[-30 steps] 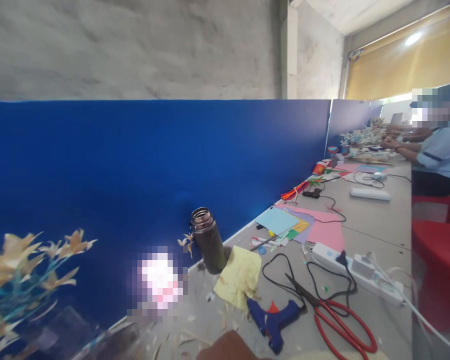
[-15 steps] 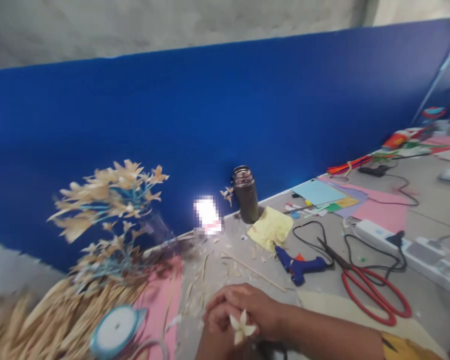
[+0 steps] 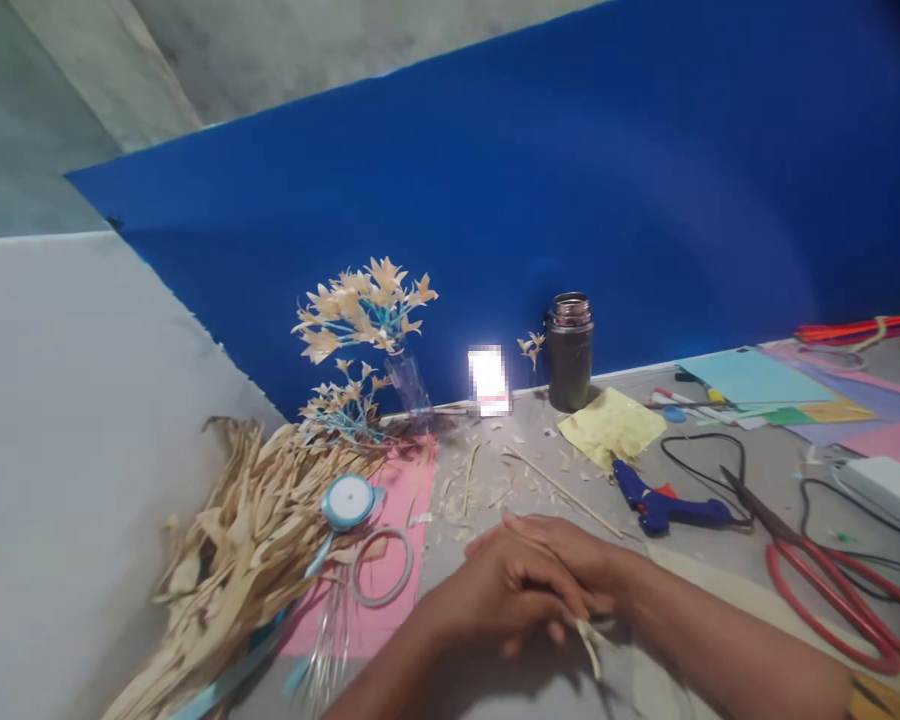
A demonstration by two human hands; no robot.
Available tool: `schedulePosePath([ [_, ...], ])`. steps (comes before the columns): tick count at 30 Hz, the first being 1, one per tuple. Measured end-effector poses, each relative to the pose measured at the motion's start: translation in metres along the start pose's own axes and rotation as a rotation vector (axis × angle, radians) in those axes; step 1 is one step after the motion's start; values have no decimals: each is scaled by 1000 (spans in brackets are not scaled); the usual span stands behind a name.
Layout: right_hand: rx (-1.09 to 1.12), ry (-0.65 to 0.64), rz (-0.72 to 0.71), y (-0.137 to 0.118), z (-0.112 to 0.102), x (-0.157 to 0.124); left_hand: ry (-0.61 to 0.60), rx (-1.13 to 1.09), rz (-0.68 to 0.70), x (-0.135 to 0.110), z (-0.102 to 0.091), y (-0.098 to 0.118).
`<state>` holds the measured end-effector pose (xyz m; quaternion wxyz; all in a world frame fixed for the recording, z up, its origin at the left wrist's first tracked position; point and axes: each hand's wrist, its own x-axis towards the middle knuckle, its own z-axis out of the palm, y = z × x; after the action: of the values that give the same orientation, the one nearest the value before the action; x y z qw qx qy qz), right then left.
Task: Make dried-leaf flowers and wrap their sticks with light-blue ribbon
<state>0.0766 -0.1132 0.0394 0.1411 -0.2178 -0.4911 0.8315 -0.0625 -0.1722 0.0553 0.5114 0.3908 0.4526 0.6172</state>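
Cream flower hangs at the lower right end of the folded hands, low in the frame just right of centre, above the worktop. Half a second ago it faces the camera as an open star in front of the fingers; now it shows narrow and side-on, petals pointing down. That suggests it is being turned within the grasp and worked on, not set down.

The left hand lies over the right hand, fingers curled together; which of them grips the flower is hidden, so I cannot tell.

The view has swung left across the last second, bringing the heap of dried leaves, left of centre, fully into the frame, with a tape roll beside it. Nearer the right edge, the glue gun and scissors lie untouched, within easy reach, I judge.
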Motion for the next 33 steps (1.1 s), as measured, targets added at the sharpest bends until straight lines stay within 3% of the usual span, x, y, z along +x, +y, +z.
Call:
schedulePosePath([
  [4,-206,382,-232,-10,-24,4,72,-7,124,20,-18,28],
  [6,-372,727,-382,-21,-43,3,107,-18,175,30,-25,38],
  [10,-542,923,-444,-32,-77,3,114,-39,158,44,-34,28],
  [13,-769,940,-432,-24,-87,7,155,-112,58,51,-38,3],
  [16,-969,873,-397,-11,-87,12,210,-198,-24,56,-44,-17],
  [23,-1599,715,-223,0,-81,18,192,-261,-120,54,-46,-30],
  [28,-1733,693,-156,-2,-79,26,185,-288,-162,52,-46,-35],
  [33,-1716,649,-191,1,-77,28,183,-316,-185,54,-47,-38],
])
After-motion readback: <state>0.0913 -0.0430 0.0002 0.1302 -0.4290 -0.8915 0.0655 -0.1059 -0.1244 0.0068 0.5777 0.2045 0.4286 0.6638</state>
